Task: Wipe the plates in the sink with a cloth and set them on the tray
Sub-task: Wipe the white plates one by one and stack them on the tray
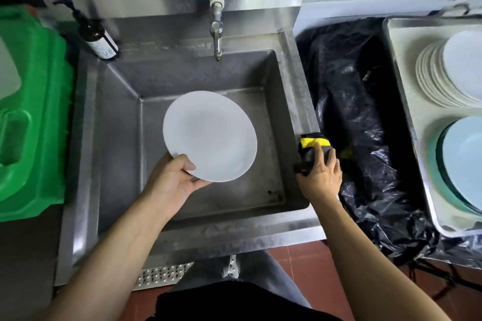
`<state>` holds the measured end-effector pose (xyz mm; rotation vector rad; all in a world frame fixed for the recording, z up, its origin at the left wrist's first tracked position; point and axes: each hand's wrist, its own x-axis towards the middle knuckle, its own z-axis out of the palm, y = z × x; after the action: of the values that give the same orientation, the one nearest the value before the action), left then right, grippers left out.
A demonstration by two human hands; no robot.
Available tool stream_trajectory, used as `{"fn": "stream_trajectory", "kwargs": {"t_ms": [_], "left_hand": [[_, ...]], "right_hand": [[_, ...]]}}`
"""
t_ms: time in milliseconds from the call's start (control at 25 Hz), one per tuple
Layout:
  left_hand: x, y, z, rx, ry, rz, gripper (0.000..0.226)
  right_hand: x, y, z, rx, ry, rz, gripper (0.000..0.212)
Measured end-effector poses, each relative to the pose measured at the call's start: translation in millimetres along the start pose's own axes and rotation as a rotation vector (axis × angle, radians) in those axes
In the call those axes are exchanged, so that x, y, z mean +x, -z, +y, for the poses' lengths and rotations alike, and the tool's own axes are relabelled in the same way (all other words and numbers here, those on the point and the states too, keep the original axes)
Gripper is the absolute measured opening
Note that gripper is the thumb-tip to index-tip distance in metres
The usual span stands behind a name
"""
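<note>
My left hand [174, 180] grips the near rim of a white plate [210, 135], holding it tilted above the steel sink [122, 122]. My right hand [321, 173] lies on a yellow and dark grey cloth [314, 144] draped over the sink's right rim, fingers spread over it. The basin under the plate shows no other plates. At the far right a metal tray [407, 101] carries a stack of white plates [440, 70] at the back and pale blue plates [461, 159] nearer to me.
A tap [216, 31] hangs over the back of the basin. A dark pump bottle [97, 36] stands on the sink's back left corner. A green plastic bin [34, 112] is at the left. Crumpled black plastic sheeting [357, 117] fills the gap between sink and tray.
</note>
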<state>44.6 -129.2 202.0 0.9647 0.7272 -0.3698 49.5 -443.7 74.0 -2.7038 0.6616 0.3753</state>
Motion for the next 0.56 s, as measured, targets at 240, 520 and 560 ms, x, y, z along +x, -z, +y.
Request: {"fn": "stream_trajectory", "kwargs": {"t_ms": [240,520,560], "left_hand": [[-14.0,-4.1,15.2,0.025,-0.018,0.027,0.049],[-24.7,-8.2,24.3,0.046,-0.077,-0.037,0.049],[-27.4,-10.0,25.5,0.059,-0.088,-0.036,0.047]], "right_hand": [[6.7,-13.6,7.0,0.139,0.052,0.066,0.093],[14.5,10.4,1.4,0.208,0.059,0.158,0.044],[12.3,20.3,-5.0,0.291,0.027,0.183,0.038]]}}
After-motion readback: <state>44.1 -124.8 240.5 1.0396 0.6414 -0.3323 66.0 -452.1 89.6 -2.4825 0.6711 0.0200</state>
